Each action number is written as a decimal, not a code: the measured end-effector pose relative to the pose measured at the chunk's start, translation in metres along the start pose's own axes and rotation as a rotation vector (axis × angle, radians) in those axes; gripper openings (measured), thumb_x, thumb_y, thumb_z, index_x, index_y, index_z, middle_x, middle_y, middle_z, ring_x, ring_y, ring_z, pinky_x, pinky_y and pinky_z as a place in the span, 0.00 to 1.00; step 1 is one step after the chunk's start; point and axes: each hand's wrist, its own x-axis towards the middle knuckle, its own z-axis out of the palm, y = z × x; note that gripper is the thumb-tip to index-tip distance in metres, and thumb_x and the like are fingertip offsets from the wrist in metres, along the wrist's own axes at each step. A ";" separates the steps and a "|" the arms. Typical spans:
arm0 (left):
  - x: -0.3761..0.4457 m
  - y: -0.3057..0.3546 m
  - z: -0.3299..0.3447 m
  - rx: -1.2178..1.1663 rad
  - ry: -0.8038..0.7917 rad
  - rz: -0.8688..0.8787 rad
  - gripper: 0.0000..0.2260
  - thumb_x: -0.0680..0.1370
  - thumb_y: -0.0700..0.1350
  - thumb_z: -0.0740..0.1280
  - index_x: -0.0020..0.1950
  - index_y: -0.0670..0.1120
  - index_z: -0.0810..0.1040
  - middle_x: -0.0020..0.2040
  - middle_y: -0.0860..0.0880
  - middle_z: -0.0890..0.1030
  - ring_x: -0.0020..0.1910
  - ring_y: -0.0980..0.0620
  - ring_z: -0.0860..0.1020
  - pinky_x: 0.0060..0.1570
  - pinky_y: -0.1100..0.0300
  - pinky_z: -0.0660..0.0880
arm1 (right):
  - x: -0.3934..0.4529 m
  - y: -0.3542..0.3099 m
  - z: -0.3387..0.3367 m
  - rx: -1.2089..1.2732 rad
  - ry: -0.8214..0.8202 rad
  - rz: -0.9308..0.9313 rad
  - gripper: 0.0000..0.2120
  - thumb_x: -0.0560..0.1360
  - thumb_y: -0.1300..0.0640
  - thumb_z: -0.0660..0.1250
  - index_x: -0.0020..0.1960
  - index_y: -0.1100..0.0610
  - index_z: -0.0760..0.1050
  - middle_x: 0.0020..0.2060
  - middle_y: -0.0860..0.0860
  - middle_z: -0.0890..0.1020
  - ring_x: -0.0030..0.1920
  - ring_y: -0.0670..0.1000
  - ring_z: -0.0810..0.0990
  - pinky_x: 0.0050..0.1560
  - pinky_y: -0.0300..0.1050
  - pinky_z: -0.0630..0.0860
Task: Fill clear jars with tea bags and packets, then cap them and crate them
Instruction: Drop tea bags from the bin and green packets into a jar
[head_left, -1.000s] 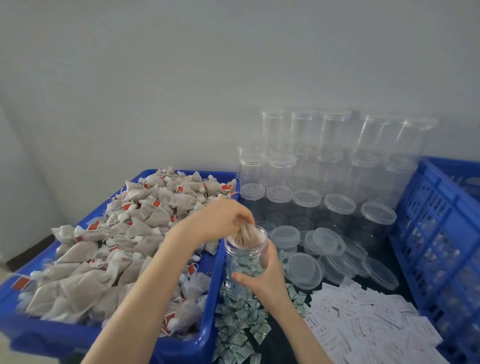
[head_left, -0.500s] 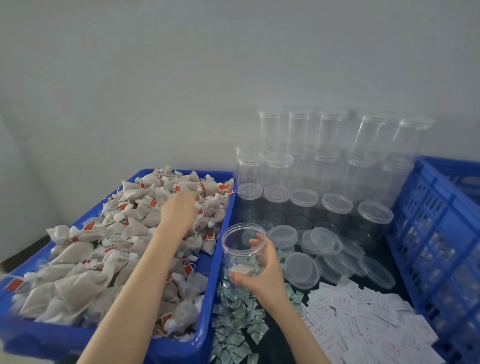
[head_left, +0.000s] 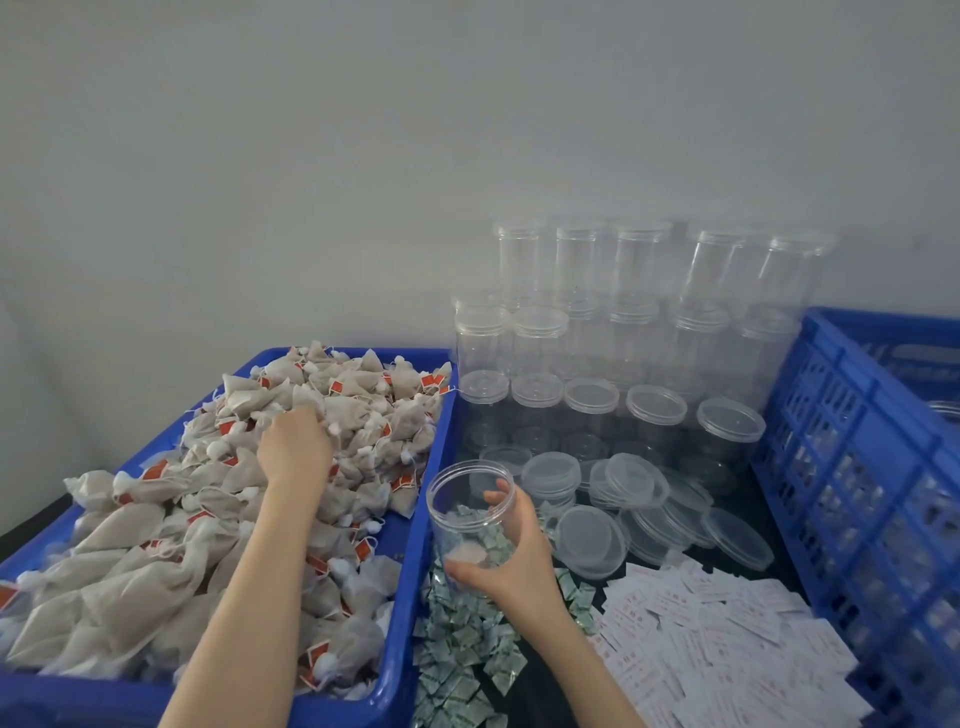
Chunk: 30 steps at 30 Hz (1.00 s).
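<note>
While the right hand (head_left: 511, 558) gripped an open clear jar (head_left: 470, 517) just right of the blue tub (head_left: 410, 519), fingers and thumb curled round its wall, the left hand (head_left: 293, 449) reached palm-down into the tea bags (head_left: 208, 519) heaped inside that tub. The left fingertips were buried among the bags, so whether they pinched one could not be told. The jar was tilted, its mouth turned up and toward the tub's right wall, and something pale, probably a single tea bag, lay in its bottom, though the clear plastic made that hard to read. Below the jar, along the outside of the tub's right wall, small green-and-white packets (head_left: 462, 654) were scattered on the dark surface. Farther right of the tub lay a spread of white paper slips (head_left: 727, 649). Loose clear lids (head_left: 639, 499) were piled beyond the jar, on the side away from the tub. Capped empty jars (head_left: 623, 332) stood stacked in rows against the wall, starting just past the tub's far right corner. A blue slatted crate (head_left: 857, 467) stood well apart from the tub, at the right edge of the scene.
</note>
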 end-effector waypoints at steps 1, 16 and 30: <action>0.000 0.006 -0.007 -0.095 0.021 0.040 0.08 0.79 0.38 0.61 0.51 0.40 0.80 0.39 0.45 0.78 0.37 0.46 0.76 0.35 0.55 0.73 | 0.001 0.001 0.000 0.002 -0.003 0.002 0.43 0.61 0.56 0.82 0.67 0.37 0.63 0.66 0.39 0.73 0.68 0.38 0.70 0.56 0.22 0.68; -0.039 0.080 -0.056 -0.648 -0.754 0.677 0.09 0.78 0.42 0.68 0.51 0.55 0.83 0.44 0.60 0.84 0.43 0.63 0.81 0.44 0.72 0.74 | 0.006 -0.001 -0.006 0.059 0.026 -0.011 0.46 0.54 0.48 0.80 0.69 0.39 0.64 0.66 0.39 0.75 0.67 0.38 0.72 0.65 0.35 0.70; -0.057 0.102 -0.035 -0.276 -0.773 0.909 0.13 0.75 0.36 0.68 0.54 0.52 0.84 0.46 0.61 0.83 0.46 0.68 0.79 0.45 0.76 0.72 | 0.009 0.006 -0.006 0.057 0.015 -0.003 0.44 0.57 0.55 0.81 0.67 0.39 0.66 0.60 0.35 0.77 0.62 0.37 0.76 0.56 0.31 0.74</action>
